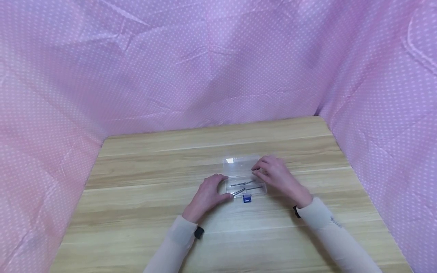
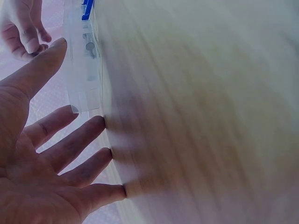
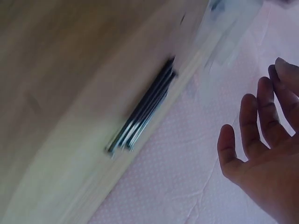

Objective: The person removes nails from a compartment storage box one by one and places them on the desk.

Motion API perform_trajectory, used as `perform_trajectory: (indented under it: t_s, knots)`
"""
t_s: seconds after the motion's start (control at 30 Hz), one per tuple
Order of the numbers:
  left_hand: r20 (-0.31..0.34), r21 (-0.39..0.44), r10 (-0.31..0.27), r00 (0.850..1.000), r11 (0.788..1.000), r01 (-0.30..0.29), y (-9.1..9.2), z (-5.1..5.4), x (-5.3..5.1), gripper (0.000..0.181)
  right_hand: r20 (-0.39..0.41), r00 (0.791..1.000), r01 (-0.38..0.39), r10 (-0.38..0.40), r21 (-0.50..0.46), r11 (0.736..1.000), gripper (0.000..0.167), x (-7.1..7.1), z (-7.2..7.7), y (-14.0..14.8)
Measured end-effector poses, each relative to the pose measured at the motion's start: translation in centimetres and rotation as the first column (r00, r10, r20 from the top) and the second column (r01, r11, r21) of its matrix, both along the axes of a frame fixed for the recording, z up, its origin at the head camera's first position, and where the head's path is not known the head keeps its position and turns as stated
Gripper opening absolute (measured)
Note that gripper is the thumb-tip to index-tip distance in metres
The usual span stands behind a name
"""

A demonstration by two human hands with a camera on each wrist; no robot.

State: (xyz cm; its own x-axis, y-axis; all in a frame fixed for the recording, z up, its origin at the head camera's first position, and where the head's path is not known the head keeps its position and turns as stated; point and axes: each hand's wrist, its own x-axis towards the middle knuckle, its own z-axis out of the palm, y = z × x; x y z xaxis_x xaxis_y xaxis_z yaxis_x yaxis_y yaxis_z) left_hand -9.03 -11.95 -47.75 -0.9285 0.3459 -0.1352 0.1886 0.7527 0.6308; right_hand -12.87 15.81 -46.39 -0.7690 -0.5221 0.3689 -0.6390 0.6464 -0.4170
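A clear plastic box (image 1: 264, 189) with a blue latch (image 1: 247, 198) lies on the table, its clear lid (image 1: 239, 166) folded back. Several metal nails (image 1: 254, 187) rest inside. My left hand (image 1: 206, 195) is at the box's left end, thumb by the near corner and straight fingers spread; in the left wrist view its thumb and forefinger appear to touch the plastic. Over the right side hovers my right hand (image 1: 274, 176), thumb and forefinger tips close together; whether something small is between them cannot be made out. A bundle of nails (image 3: 142, 109) lies on the tabletop in the right wrist view.
The wood-grain table (image 1: 143, 204) has rounded far corners. Pink dotted cloth (image 1: 191, 68) hangs behind it and along both sides. Black straps show at both wrists.
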Motion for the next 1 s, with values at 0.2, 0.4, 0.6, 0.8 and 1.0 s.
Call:
perform_trajectory:
  t_s: [0.2, 0.4, 0.6, 0.8, 1.0]
  knots:
    - [-0.005, -0.014, -0.004, 1.000, 1.000, 0.003, 0.1, -0.2, -0.1, 0.067, 0.026, 0.999, -0.025, 0.024, 0.033, 0.999, 0.008, 0.6, -0.3, -1.6]
    - [-0.015, -0.016, -0.010, 1.000, 1.000, 0.010, 0.0, -0.3, -0.1, 0.066, 0.074, 0.997, -0.038, 0.036, 0.028, 0.999, 0.008, 1.0, -0.4, -3.0]
    - [-0.017, -0.015, -0.010, 1.000, 1.000, 0.010, 0.0, -0.3, -0.1, 0.065, 0.100, 0.993, -0.060, 0.055, 0.041, 0.997, 0.007, 1.0, -0.5, -3.8]
    - [-0.017, -0.013, -0.007, 1.000, 1.000, 0.006, -0.1, -0.2, -0.2, 0.065, 0.125, 0.991, -0.070, 0.057, 0.103, 0.992, 0.007, 0.9, -0.4, -4.3]
    - [-0.018, -0.012, -0.006, 1.000, 1.000, 0.006, -0.2, -0.1, -0.2, 0.065, 0.152, 0.987, -0.066, 0.043, 0.151, 0.986, 0.007, 0.7, -0.4, -4.9]
